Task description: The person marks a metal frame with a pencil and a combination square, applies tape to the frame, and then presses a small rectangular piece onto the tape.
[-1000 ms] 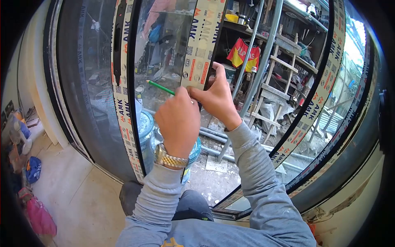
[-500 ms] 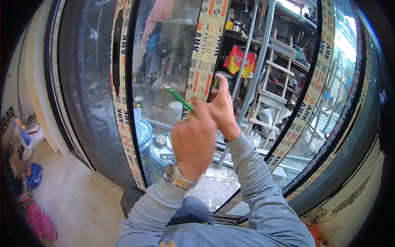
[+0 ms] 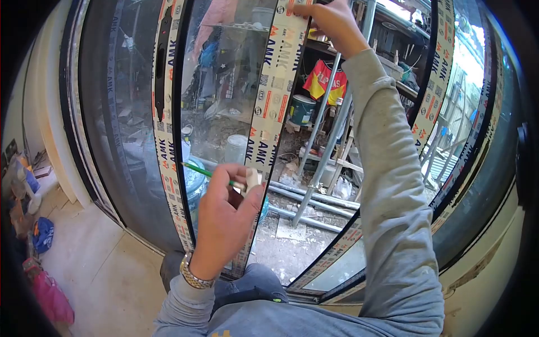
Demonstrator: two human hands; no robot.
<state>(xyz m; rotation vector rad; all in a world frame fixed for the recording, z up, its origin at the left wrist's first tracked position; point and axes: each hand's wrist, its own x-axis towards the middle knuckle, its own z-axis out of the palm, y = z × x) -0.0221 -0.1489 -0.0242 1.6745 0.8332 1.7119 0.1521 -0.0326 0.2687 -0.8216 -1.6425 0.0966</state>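
My left hand [image 3: 227, 210], with a metal watch [image 3: 193, 274] at its wrist, is closed around a green pencil [image 3: 197, 169] and a small white object [image 3: 253, 178]. It is in front of the lower part of a taped door frame [image 3: 269, 104]. The pencil points up and to the left. Higher up, my right hand [image 3: 331, 23] reaches to the upper part of the same frame, its fingers bent around the edge and a fingertip on the tape.
Beyond the glass are metal pipes [image 3: 323, 160], a red and yellow shirt [image 3: 325, 81], a dark bucket [image 3: 302, 109] and a wooden ladder. Another taped frame [image 3: 167, 140] stands at left. A blue bag [image 3: 43, 235] and pink cloth [image 3: 51, 295] lie on the left floor.
My right hand has moved up along the frame. My left hand has moved down and left with the pencil, and the white object now shows in its fingers.
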